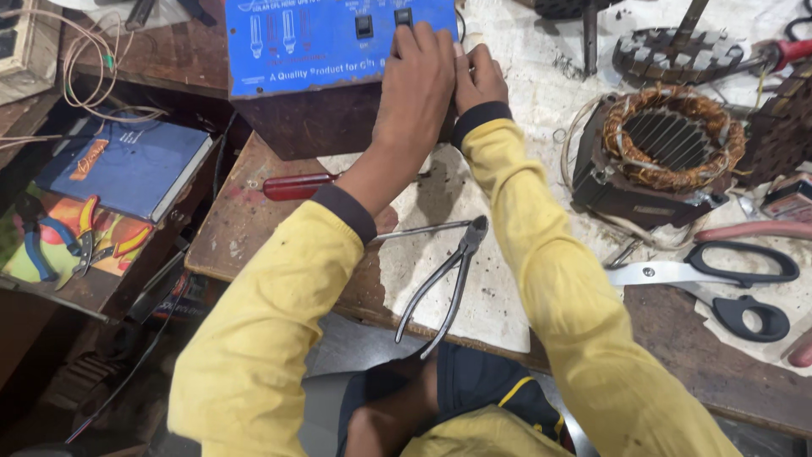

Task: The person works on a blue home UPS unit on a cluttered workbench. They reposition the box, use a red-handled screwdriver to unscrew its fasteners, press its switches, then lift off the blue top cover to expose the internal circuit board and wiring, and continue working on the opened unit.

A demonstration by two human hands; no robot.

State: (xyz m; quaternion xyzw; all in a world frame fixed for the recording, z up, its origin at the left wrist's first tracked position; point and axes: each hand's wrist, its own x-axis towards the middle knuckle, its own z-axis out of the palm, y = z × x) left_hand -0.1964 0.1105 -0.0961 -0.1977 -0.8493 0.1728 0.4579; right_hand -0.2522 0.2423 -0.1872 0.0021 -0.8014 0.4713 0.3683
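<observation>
Standing over the bench, I see even, fairly bright light falling from above, a little warm. The pale sheet (440, 279) on the workbench (245, 228) looks almost washed out near the top, while the blue box (304, 42) shows a mild sheen on its face. Soft shadows sit under the left hand (419, 80) and its forearm. The lower left corner, below the bench, drops into murky dark. Focus holds well at the centre; the yellow sleeves (254, 338) nearest the lens look slightly soft and stretched

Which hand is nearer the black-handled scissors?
Right. The right hand rests on the blue-topped box, up-left of the black-handled scissors; the left hand is beside it, farther left.
</observation>
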